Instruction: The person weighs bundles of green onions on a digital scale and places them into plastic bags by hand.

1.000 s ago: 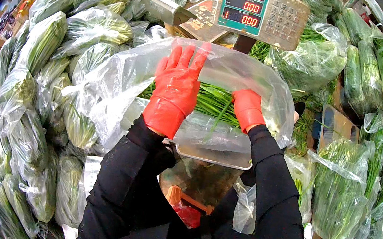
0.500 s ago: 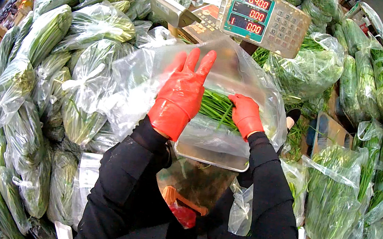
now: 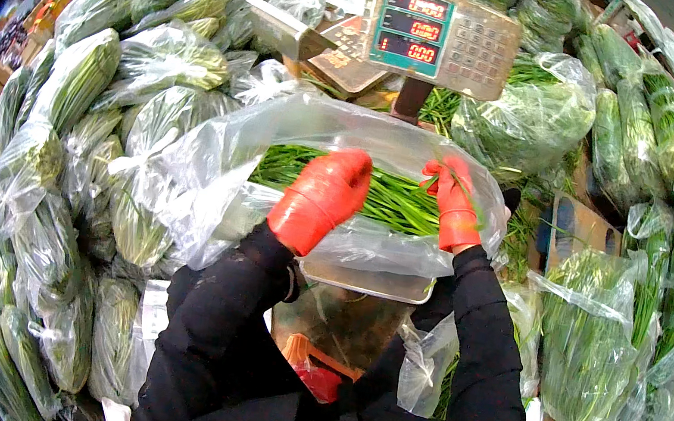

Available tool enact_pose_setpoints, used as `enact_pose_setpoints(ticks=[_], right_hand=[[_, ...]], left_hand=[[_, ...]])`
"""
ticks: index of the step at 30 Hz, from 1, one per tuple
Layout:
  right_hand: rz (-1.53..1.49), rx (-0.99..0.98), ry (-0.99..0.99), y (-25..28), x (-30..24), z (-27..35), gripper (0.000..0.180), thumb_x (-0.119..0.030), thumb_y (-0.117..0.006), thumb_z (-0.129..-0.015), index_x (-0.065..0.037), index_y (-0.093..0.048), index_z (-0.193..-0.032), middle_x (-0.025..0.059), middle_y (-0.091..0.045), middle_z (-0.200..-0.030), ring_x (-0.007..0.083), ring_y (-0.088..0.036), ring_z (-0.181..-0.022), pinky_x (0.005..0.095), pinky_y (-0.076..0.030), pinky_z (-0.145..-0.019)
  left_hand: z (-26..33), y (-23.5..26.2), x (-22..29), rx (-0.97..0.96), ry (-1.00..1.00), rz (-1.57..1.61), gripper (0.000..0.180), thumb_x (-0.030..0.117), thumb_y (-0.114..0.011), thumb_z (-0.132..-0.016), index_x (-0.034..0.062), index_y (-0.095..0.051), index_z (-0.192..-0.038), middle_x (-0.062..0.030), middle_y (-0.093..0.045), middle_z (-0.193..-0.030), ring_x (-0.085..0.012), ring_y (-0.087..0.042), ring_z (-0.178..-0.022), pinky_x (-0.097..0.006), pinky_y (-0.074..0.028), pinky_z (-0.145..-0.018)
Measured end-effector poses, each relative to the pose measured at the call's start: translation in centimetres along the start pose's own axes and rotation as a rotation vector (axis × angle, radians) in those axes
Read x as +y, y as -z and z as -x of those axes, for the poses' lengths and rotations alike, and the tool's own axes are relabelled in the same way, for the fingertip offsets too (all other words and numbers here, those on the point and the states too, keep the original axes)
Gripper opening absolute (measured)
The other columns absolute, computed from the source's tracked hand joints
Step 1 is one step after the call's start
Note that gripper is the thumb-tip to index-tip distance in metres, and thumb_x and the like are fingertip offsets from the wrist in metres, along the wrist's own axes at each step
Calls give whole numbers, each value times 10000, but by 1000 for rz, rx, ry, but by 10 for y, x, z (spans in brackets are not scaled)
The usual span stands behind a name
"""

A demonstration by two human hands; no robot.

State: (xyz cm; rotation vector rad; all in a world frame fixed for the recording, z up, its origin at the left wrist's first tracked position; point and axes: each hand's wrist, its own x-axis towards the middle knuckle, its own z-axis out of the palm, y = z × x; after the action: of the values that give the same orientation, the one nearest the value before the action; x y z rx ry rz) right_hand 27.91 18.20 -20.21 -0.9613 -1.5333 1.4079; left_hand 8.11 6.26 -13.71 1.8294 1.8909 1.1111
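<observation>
Bagged greens (image 3: pixel 78 76) surround me. Both hands inside the bag (image 3: pixel 214 157); chives (image 3: pixel 391 197) lie crosswise; left hand (image 3: pixel 323 195) curled, empty; right hand (image 3: pixel 451 194) pinches stalks.

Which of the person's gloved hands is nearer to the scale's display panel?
Right. The right hand pinches green stalks just below the display panel; the left hand rests in the clear bag, farther down-left.
</observation>
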Motion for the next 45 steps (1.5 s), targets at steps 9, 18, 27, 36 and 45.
enact_pose_setpoints(ticks=[9, 18, 27, 36, 45], right_hand=[[-529, -5, -292, 11, -72, 64, 205, -247, -543, -892, -49, -526, -942, 48, -579, -790, 128, -493, -570, 276, -413, -526], [36, 666, -575, 209, -133, 334, 132, -158, -511, -882, -59, -511, -969, 73, -620, -818, 92, -514, -555, 219, -378, -437], [1521, 751, -1563, 266, -202, 669, 518, -188, -618, -774, -22, -462, -1239, 189, -612, -1020, 356, -593, -921, 409, -482, -773], [1094, 550, -359, 227, -58, 433, 374, -149, -570, -827, 3, -533, -1166, 167, -583, -1122, 287, -568, -1019, 350, -433, -883], [1409, 251, -366, 252, 64, 289, 462, -231, -607, -746, -16, -495, -1139, 178, -494, -1137, 355, -499, -1043, 435, -423, -873]], left_hand=[[21, -134, -52, -377, 41, -426, 748, 367, -593, -773, 182, -241, -1406, -110, -245, -1450, -337, -173, -1348, -547, -140, -1041], [9, -149, -62, -403, -75, -492, 715, 351, -587, -779, 157, -266, -1387, -131, -332, -1386, -345, -285, -1289, -557, -248, -995], [-11, -103, -42, -503, -360, -545, 531, 252, -635, -727, 100, -487, -1213, -186, -496, -1207, -355, -482, -1079, -433, -396, -903], [97, -66, 160, -1472, -268, 356, 288, 226, -621, -815, 23, -639, -1018, -125, -651, -970, -244, -610, -899, -326, -467, -798], [166, -168, 154, -1135, -811, 144, 601, 326, -652, -737, 83, -471, -1256, -121, -490, -1241, -314, -398, -1223, -492, -241, -1047]])
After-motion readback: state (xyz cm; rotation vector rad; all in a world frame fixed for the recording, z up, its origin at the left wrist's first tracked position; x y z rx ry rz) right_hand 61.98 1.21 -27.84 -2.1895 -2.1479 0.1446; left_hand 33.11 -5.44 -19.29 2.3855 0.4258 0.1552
